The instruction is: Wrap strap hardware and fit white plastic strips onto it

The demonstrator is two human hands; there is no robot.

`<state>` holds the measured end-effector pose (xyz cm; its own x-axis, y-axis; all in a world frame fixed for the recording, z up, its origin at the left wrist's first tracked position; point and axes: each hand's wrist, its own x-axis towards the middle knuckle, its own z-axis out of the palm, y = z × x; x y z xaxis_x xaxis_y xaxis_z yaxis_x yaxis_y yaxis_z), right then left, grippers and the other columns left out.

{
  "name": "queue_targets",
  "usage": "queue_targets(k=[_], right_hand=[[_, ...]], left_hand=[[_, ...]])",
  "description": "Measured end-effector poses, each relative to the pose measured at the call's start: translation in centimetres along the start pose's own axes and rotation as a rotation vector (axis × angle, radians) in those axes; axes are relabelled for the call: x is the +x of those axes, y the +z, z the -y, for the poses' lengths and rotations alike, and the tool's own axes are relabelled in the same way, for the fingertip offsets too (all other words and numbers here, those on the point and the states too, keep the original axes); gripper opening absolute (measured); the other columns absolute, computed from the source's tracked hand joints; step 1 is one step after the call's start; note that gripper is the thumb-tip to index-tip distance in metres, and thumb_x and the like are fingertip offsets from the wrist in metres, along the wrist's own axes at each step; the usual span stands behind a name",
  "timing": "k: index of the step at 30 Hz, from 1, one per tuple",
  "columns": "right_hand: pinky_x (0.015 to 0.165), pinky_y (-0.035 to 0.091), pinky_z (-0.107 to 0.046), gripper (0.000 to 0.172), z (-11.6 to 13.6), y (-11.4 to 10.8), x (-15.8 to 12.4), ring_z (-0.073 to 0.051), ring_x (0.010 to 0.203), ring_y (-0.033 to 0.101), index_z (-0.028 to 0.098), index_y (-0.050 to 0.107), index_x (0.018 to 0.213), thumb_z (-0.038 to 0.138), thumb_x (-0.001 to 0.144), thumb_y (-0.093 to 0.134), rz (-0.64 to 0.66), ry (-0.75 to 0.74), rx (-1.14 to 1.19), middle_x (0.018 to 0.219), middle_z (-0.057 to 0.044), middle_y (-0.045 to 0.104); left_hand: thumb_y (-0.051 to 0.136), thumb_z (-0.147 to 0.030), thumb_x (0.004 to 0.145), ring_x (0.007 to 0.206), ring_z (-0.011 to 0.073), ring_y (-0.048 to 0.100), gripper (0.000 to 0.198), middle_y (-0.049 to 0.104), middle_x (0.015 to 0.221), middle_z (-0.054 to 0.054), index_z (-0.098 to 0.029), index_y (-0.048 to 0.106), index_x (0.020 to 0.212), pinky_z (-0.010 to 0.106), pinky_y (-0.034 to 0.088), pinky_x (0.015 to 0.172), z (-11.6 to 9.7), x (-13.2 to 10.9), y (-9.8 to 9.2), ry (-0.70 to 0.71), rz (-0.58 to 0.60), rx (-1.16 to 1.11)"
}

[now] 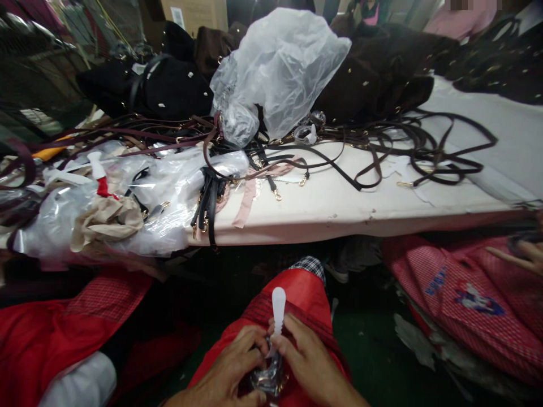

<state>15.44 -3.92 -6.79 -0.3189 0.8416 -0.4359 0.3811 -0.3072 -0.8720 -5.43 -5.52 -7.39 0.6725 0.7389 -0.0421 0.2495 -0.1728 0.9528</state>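
Above my lap, both hands are closed at a small dark item in shiny clear plastic (270, 376). A white paddle-shaped strip (279, 304) with a rounded top and notched lower edges points up from between them. My right hand (307, 353) pinches the lower part of this strip between thumb and fingers. My left hand (237, 362) has its fingers curled on the left side of the plastic-wrapped item. What exactly lies inside the plastic is too dark to make out. Red cloth (292, 288) with a checked edge covers my lap beneath the hands.
Ahead, a white-covered table (339, 217) bears brown straps (377, 164), black straps with gold clasps (207, 198), a beige cloth bundle (111, 220) and a large clear plastic bag (288, 68). Dark bags (169, 85) lie behind. Another person's hand (526, 254) shows at right.
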Motion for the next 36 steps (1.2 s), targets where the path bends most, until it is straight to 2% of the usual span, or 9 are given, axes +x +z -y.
queue_targets(k=[5, 9, 11, 15, 20, 23, 29, 33, 36], right_hand=[[0.078, 0.048, -0.031, 0.019, -0.2, 0.3, 1.2, -0.021, 0.087, 0.062, 0.019, 0.062, 0.089, 0.037, 0.089, 0.055, -0.074, -0.01, 0.225, 0.091, -0.004, 0.066], [0.067, 0.043, -0.027, 0.016, 0.1, 0.4, 1.5, -0.017, 0.076, 0.057, 0.018, 0.064, 0.077, 0.031, 0.086, 0.059, -0.015, -0.048, 0.127, 0.08, -0.001, 0.061], [0.066, 0.042, -0.027, 0.017, 0.5, 0.0, 1.6, -0.017, 0.074, 0.055, 0.018, 0.063, 0.073, 0.029, 0.085, 0.059, -0.04, -0.065, 0.103, 0.078, 0.0, 0.06], [0.072, 0.045, -0.026, 0.016, 1.5, -1.4, 1.8, -0.017, 0.081, 0.06, 0.019, 0.066, 0.083, 0.031, 0.089, 0.058, -0.162, -0.086, 0.193, 0.086, -0.001, 0.066], [0.069, 0.045, -0.025, 0.013, 1.7, -1.8, 1.6, -0.016, 0.076, 0.061, 0.019, 0.07, 0.083, 0.022, 0.087, 0.058, -0.066, -0.098, 0.111, 0.08, 0.0, 0.068], [0.072, 0.047, -0.025, 0.012, 1.5, -1.4, 1.3, -0.017, 0.079, 0.064, 0.02, 0.07, 0.087, 0.02, 0.088, 0.058, -0.086, -0.086, 0.117, 0.083, 0.0, 0.07], [0.076, 0.048, -0.029, 0.011, 1.3, -0.9, 0.4, -0.02, 0.082, 0.067, 0.023, 0.068, 0.089, 0.029, 0.092, 0.059, -0.27, -0.09, -0.093, 0.088, -0.002, 0.072], [0.075, 0.047, -0.03, 0.015, 1.1, -0.1, -0.2, -0.019, 0.081, 0.067, 0.024, 0.063, 0.092, 0.017, 0.095, 0.05, -0.25, -0.229, -0.249, 0.087, -0.001, 0.07], [0.071, 0.045, -0.032, 0.019, 0.9, 0.6, -0.4, -0.02, 0.078, 0.066, 0.021, 0.061, 0.09, 0.013, 0.096, 0.044, -0.19, -0.239, -0.353, 0.085, -0.002, 0.068]], left_hand=[[0.059, -0.028, 0.081, 0.106, 0.0232, 0.051, 0.019, 0.052, 0.112, 0.006, -0.024, 0.055, 0.099, 0.035, 0.046, 0.09, 1.6, -0.2, 0.6, 0.064, -0.027, -0.033], [0.058, -0.028, 0.083, 0.11, 0.0235, 0.051, 0.02, 0.051, 0.117, 0.006, -0.025, 0.055, 0.103, 0.035, 0.045, 0.093, 1.3, 0.0, 0.3, 0.053, 0.01, -0.023], [0.057, -0.03, 0.085, 0.111, 0.0237, 0.051, 0.02, 0.051, 0.116, 0.006, -0.025, 0.056, 0.104, 0.036, 0.045, 0.095, 1.0, 0.1, 0.0, 0.059, 0.015, -0.015], [0.054, -0.032, 0.09, 0.113, 0.0241, 0.05, 0.021, 0.051, 0.116, 0.008, -0.024, 0.056, 0.109, 0.037, 0.045, 0.098, 0.9, 0.0, -0.3, 0.081, 0.028, 0.016], [0.049, -0.042, 0.096, 0.115, 0.0246, 0.048, 0.026, 0.046, 0.121, 0.01, -0.025, 0.054, 0.114, 0.037, 0.045, 0.098, 1.0, 0.1, -0.5, 0.106, 0.039, 0.049], [0.049, -0.039, 0.096, 0.117, 0.0254, 0.047, 0.026, 0.045, 0.122, 0.011, -0.024, 0.051, 0.117, 0.039, 0.044, 0.1, 0.8, 0.3, -0.5, 0.127, 0.044, 0.104], [0.052, -0.041, 0.096, 0.122, 0.0276, 0.046, 0.029, 0.048, 0.125, 0.013, -0.022, 0.053, 0.119, 0.04, 0.043, 0.104, 1.1, 0.5, -0.4, 0.16, 0.062, 0.216], [0.05, -0.043, 0.099, 0.126, 0.0269, 0.046, 0.034, 0.048, 0.131, 0.016, -0.021, 0.052, 0.124, 0.039, 0.042, 0.107, 1.6, 0.5, -0.1, 0.227, 0.03, 0.316], [0.047, -0.047, 0.099, 0.128, 0.0275, 0.045, 0.035, 0.047, 0.135, 0.016, -0.021, 0.053, 0.122, 0.04, 0.042, 0.108, 2.0, 0.5, 0.1, 0.241, 0.018, 0.351]])
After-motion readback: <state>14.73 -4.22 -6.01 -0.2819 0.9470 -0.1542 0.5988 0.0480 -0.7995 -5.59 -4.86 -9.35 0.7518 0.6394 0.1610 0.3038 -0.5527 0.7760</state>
